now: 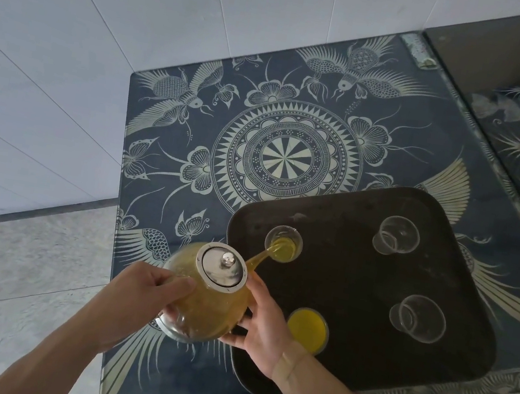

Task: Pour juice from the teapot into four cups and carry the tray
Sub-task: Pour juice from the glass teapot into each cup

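I tip the teapot (207,294) over the tray (429,366), left hand (146,294) wrapped around its side and right hand (260,327) curled under its belly to steady the weight, so juice streams into the far-left cup (283,243).

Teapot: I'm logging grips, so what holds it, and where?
Both hands hold the teapot: left hand on its left side, right hand cupping its lower right side.
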